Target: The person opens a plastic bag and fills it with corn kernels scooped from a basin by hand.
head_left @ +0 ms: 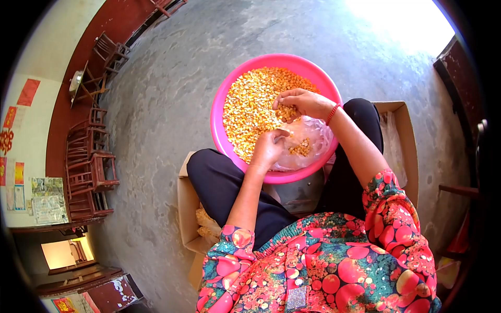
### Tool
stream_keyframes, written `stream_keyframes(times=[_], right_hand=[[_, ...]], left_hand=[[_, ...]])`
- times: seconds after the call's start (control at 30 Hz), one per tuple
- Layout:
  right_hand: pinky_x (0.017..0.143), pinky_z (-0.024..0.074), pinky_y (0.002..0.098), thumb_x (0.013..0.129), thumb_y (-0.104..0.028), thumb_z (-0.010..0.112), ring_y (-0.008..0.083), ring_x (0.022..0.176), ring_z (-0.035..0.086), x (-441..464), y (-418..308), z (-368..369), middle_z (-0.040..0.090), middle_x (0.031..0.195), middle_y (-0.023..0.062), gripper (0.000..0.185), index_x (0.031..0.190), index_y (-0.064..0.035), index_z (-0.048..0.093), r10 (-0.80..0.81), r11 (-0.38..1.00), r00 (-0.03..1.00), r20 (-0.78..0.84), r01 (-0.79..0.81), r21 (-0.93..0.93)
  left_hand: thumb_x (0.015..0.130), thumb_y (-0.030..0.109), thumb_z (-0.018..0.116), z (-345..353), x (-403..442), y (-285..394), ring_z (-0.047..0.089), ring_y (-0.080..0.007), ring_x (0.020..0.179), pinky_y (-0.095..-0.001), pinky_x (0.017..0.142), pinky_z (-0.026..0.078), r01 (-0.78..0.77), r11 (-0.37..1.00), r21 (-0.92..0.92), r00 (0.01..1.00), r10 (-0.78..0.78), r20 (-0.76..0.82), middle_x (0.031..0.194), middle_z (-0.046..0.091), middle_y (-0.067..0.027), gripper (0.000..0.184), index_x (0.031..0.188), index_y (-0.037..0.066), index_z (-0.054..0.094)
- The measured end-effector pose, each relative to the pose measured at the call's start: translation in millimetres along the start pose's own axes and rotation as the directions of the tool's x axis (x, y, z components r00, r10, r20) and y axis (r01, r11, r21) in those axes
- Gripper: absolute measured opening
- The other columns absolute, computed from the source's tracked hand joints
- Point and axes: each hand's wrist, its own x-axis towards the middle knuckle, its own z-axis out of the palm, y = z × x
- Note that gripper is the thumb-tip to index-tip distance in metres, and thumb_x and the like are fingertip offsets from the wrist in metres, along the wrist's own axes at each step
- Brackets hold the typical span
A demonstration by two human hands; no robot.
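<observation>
A pink basin (215,120) full of yellow-orange corn kernels (253,96) stands in front of my lap. A clear plastic bag (315,138) lies in its near right part, with a small heap of kernels showing in it. My left hand (268,148) is at the bag's left edge, thumb and fingers closed together on the thin plastic. Over the kernels just above the bag, my right hand (304,103) is curved with fingers and thumb apart; kernels show beneath and between them. A red beaded bracelet (332,113) circles the right wrist.
Cardboard boxes stand beside my legs: the left box (187,208) has corn-coloured pieces in it, the right box (408,141) a plastic bag. Wooden chairs (86,177) line the left wall. Grey concrete floor (156,104) surrounds the basin.
</observation>
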Motion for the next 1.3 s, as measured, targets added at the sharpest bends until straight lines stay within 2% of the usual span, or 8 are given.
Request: stream_keyframes(times=[0.17,0.23,0.3,0.5,0.6,0.7,1.1,1.3], right_hand=[[0.075,0.0399,0.0224,0.086,-0.016,0.042,0.0070,0.077,0.050,-11.3,-5.3,9.2,0.056,0.081,0.0002,0.023,0.093,-0.0015,0.057,-0.045,0.900,0.976,0.214,0.133,-0.415],[0.078,0.0391,0.0238,0.086,-0.017,0.043,0.0081,0.084,0.050,-18.2,-9.0,15.9,0.058,0.086,0.0018,0.023,0.094,-0.0014,0.058,-0.052,0.869,0.945,0.322,0.202,-0.453],[0.079,0.0398,0.0251,0.082,-0.018,0.046,0.0119,0.081,0.053,-21.3,-5.4,16.7,0.060,0.087,0.0038,0.023,0.090,-0.0021,0.061,0.071,0.711,0.946,0.317,0.175,-0.682],[0.069,0.0448,0.0251,0.076,-0.012,0.052,0.0113,0.078,0.054,-18.2,-10.7,0.6,0.059,0.082,0.0032,0.018,0.091,-0.0022,0.058,-0.158,0.818,0.982,0.107,0.191,-0.543],[0.070,0.0446,0.0329,0.069,-0.011,0.057,0.0250,0.081,0.056,-12.8,4.2,-18.8,0.060,0.085,0.0104,0.028,0.096,-0.0036,0.055,-0.675,0.226,0.725,0.134,0.377,-0.898],[0.069,0.0442,0.0342,0.069,-0.012,0.057,0.0263,0.078,0.057,-28.2,-7.6,-15.0,0.060,0.082,0.0119,0.025,0.093,-0.0037,0.057,-0.172,0.342,0.983,-0.070,-0.007,-0.940],[0.054,0.0368,0.0214,0.071,-0.006,0.055,0.0046,0.057,0.041,-19.9,-14.5,-23.3,0.044,0.060,-0.0019,0.008,0.077,-0.0007,0.057,-0.543,0.681,0.818,-0.191,0.296,-0.669],[0.061,0.0400,0.0211,0.068,-0.004,0.058,0.0065,0.064,0.046,-23.4,-18.1,-24.0,0.051,0.067,-0.0004,0.010,0.078,-0.0013,0.056,-0.716,0.492,0.693,-0.082,0.418,-0.763]], left_hand=[[0.071,0.002,0.050,-6.3,2.0,-0.9,0.060,-0.0288,0.075,-0.0307,0.068,0.046,0.028,0.986,0.162,0.992,-0.008,-0.126,0.079,0.060,-0.0203,0.020,0.088,-0.001,0.060],[0.074,-0.002,0.047,-6.7,1.9,-1.4,0.054,-0.0080,0.063,-0.0232,0.058,0.043,-0.028,0.992,0.126,0.989,0.046,-0.139,0.071,0.061,-0.0054,0.020,0.089,0.001,0.061],[0.071,0.002,0.052,-9.7,3.5,1.8,0.060,-0.0283,0.073,-0.0307,0.067,0.046,0.082,0.996,0.034,0.991,-0.077,-0.113,0.079,0.060,-0.0194,0.018,0.086,0.000,0.061],[0.070,-0.004,0.053,-9.2,2.8,13.7,0.060,-0.0209,0.076,-0.0278,0.071,0.046,-0.123,0.974,-0.191,0.967,0.074,-0.245,0.083,0.062,-0.0121,0.019,0.086,0.002,0.063],[0.070,-0.005,0.053,-18.0,0.6,25.2,0.059,-0.0192,0.083,-0.0261,0.075,0.045,-0.199,0.977,-0.076,0.938,0.167,-0.304,0.086,0.061,-0.0108,0.020,0.086,0.002,0.063],[0.068,-0.006,0.055,-27.4,-0.7,35.5,0.058,-0.0186,0.086,-0.0259,0.078,0.043,-0.259,0.966,-0.028,0.907,0.233,-0.350,0.088,0.060,-0.0100,0.023,0.088,0.003,0.062],[0.073,-0.009,0.051,-56.9,-11.0,33.1,0.054,-0.0101,0.081,-0.0212,0.072,0.044,-0.267,0.906,-0.329,0.876,0.086,-0.474,0.097,0.054,-0.0060,0.036,0.107,0.001,0.052],[0.073,-0.005,0.054,-67.3,-23.2,27.2,0.052,-0.0068,0.074,-0.0191,0.065,0.042,-0.169,0.944,-0.285,0.846,-0.010,-0.533,0.083,0.057,-0.0027,0.020,0.092,-0.002,0.059]])
